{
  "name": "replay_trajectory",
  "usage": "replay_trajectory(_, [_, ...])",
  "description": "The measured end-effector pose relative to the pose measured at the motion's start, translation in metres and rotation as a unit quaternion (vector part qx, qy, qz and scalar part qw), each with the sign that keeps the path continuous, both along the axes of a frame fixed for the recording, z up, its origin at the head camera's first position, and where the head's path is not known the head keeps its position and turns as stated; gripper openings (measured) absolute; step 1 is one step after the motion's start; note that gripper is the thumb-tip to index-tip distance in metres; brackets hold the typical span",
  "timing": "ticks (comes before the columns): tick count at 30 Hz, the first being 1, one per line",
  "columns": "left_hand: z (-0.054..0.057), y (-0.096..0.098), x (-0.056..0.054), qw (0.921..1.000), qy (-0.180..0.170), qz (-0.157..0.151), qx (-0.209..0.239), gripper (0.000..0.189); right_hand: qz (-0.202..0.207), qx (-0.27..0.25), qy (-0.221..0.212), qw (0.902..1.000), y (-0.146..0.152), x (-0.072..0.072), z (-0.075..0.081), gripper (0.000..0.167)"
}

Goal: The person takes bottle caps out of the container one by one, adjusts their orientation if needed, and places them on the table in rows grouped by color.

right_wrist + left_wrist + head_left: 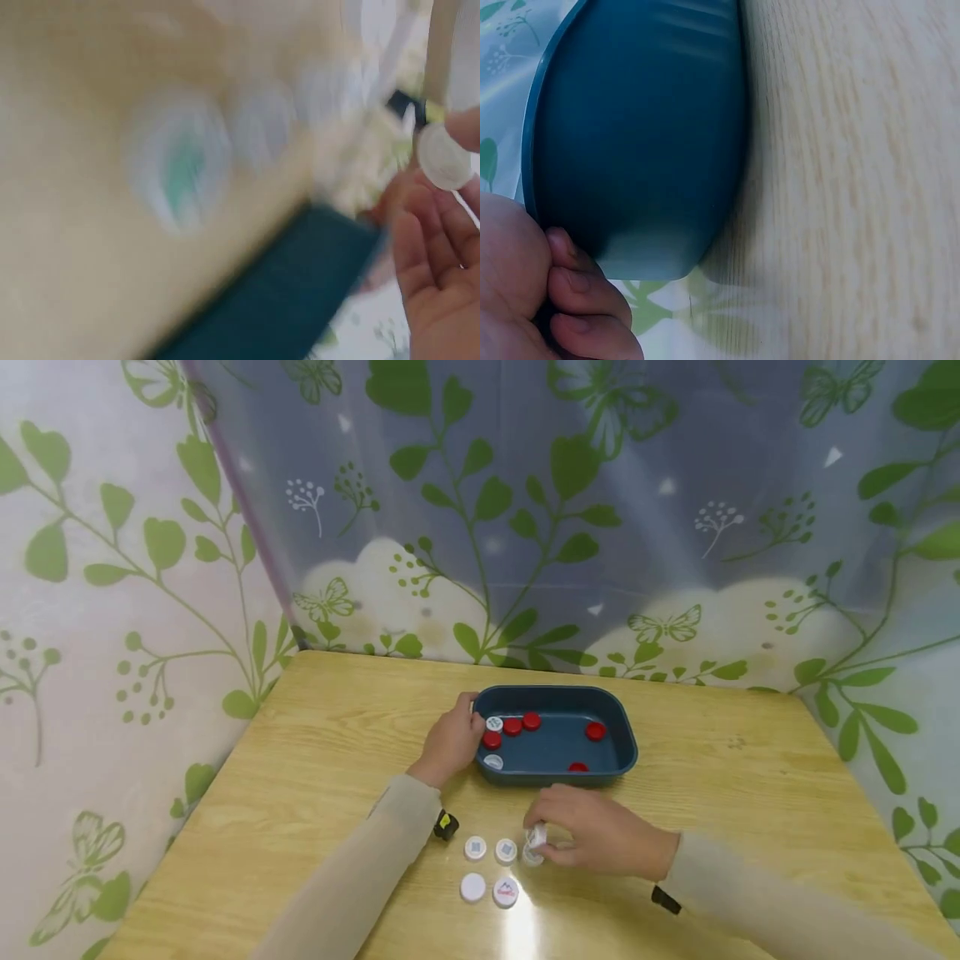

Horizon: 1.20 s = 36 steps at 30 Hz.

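Note:
My left hand (pixel 452 739) grips the left end of a dark blue rectangular basin (pixel 555 780); in the left wrist view its fingers (pixel 591 291) curl at the rim. Inside the basin lie several red bottle caps (pixel 512 727) and two white ones (pixel 493 724), mostly toward the left. In front of the basin, my right hand (pixel 592 831) pinches a white bottle cap (pixel 444 157) on edge between thumb and fingers. It is close over another white cap (pixel 532 857). Left of that are more white caps: two with bluish marks (pixel 476 848), a plain one (pixel 472 887) and one with a red-and-blue logo (pixel 506 892).
All of this stands on a light wooden table (pixel 337 718). Behind it hangs a leaf-patterned curtain (pixel 480 527), with similar cloth (pixel 112 610) at the left side. Dark straps (pixel 446 825) sit around both wrists.

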State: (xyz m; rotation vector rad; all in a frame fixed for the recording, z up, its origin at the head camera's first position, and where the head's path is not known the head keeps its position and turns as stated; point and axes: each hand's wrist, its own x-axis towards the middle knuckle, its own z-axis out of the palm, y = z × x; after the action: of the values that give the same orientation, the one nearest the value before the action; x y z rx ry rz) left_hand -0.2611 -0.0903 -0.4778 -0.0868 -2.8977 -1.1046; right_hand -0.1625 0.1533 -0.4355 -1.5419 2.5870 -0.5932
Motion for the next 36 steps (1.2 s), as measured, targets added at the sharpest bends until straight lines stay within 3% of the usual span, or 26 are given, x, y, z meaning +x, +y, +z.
replay_trajectory(5, [-0.002,-0.001,0.003,1.0,-0.007,0.002,-0.003,0.047,0.044,-0.022,-0.02,0.9986,0.003,0.028,-0.026,0.018])
replay_trajectory(11, [-0.002,-0.002,0.003,1.0,0.002,-0.002,0.001,0.047,0.055,0.008,0.006,0.9984,0.007,0.035,-0.039,0.017])
replay_trajectory(17, [-0.002,-0.001,0.002,1.0,0.002,0.0,-0.002,0.047,0.082,0.037,0.049,0.9948,0.008,0.035,-0.037,0.018])
replay_trajectory(29, [-0.001,-0.002,0.001,0.9999,-0.006,-0.006,0.014,0.047,0.082,0.071,0.04,0.9933,0.01,0.036,-0.04,0.026])
replay_trajectory(33, [-0.001,-0.002,0.001,0.9997,-0.008,-0.006,0.022,0.047,0.078,0.038,0.034,0.9957,0.008,0.031,-0.032,0.021])
replay_trajectory(36, [0.0,-0.001,0.001,0.9997,-0.009,-0.007,0.02,0.047,0.051,-0.015,0.05,0.9973,0.005,0.015,-0.014,0.017])
